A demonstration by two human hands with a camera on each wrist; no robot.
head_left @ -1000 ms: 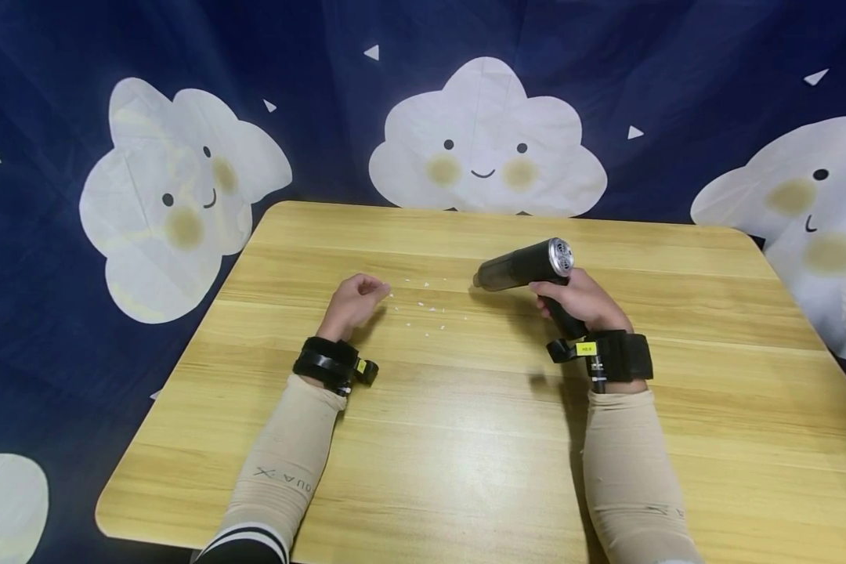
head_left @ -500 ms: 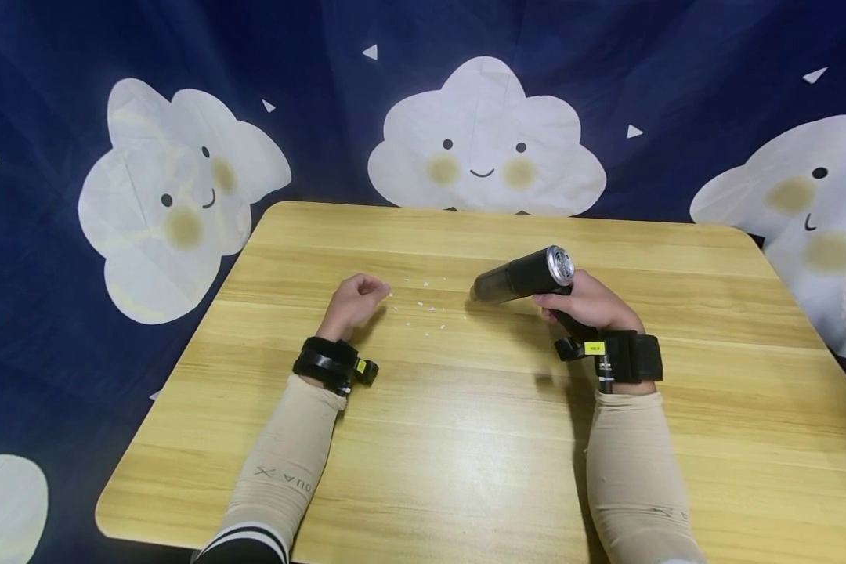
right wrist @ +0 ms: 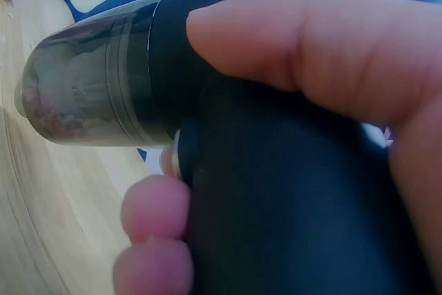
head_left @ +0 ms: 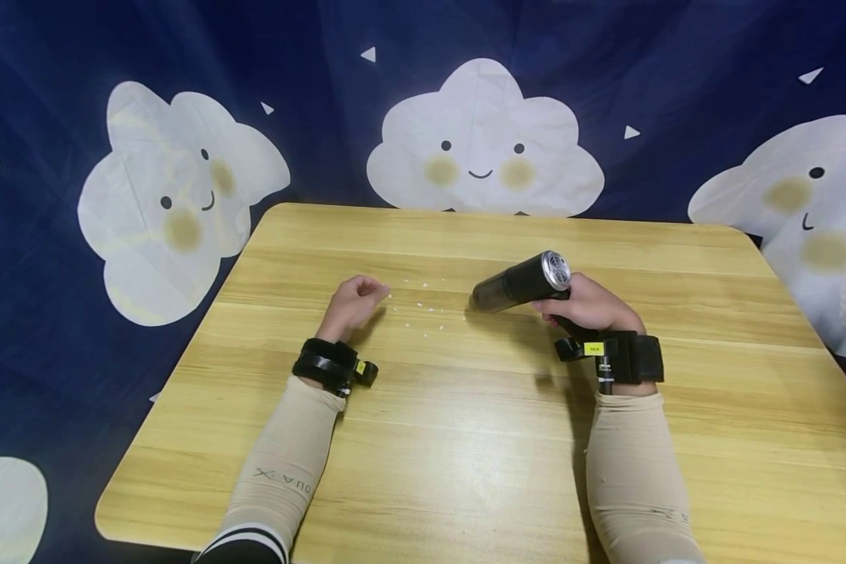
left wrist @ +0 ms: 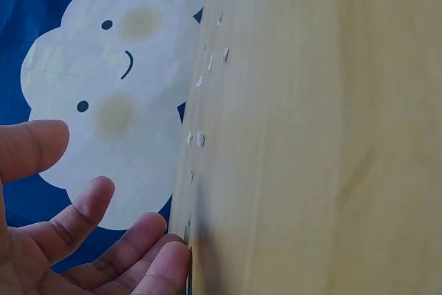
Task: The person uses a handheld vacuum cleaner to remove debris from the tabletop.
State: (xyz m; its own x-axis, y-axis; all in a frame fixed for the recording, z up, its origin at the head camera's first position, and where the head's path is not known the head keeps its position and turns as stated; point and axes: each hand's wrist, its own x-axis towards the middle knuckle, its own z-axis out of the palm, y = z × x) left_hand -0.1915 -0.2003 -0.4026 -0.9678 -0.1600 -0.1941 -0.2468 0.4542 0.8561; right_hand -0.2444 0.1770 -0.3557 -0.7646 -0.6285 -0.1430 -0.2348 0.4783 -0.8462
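My right hand (head_left: 587,303) grips the handle of a black handheld vacuum cleaner (head_left: 516,284), its silver vented end tilted up to the right. The nozzle end points left and down, close over the table. In the right wrist view the clear dust cup (right wrist: 83,81) fills the left side, and my thumb (right wrist: 276,32) lies along the body. Several tiny white scraps (head_left: 430,309) are scattered between the nozzle and my left hand (head_left: 353,307). That hand holds nothing; its side rests on the table, fingers loosely bent, near the leftmost scraps.
The light wooden table (head_left: 465,439) has rounded corners. Behind it hangs a dark blue cloth (head_left: 317,94) printed with smiling white clouds (head_left: 486,117). A black camera strap (head_left: 623,356) sits on the right wrist, another strap (head_left: 324,362) on the left.
The vacuum cleaner has come slightly nearer to me, its nozzle sweeping a little left and its silver end dropping lower. My left hand stays in place, and the scraps look about the same.
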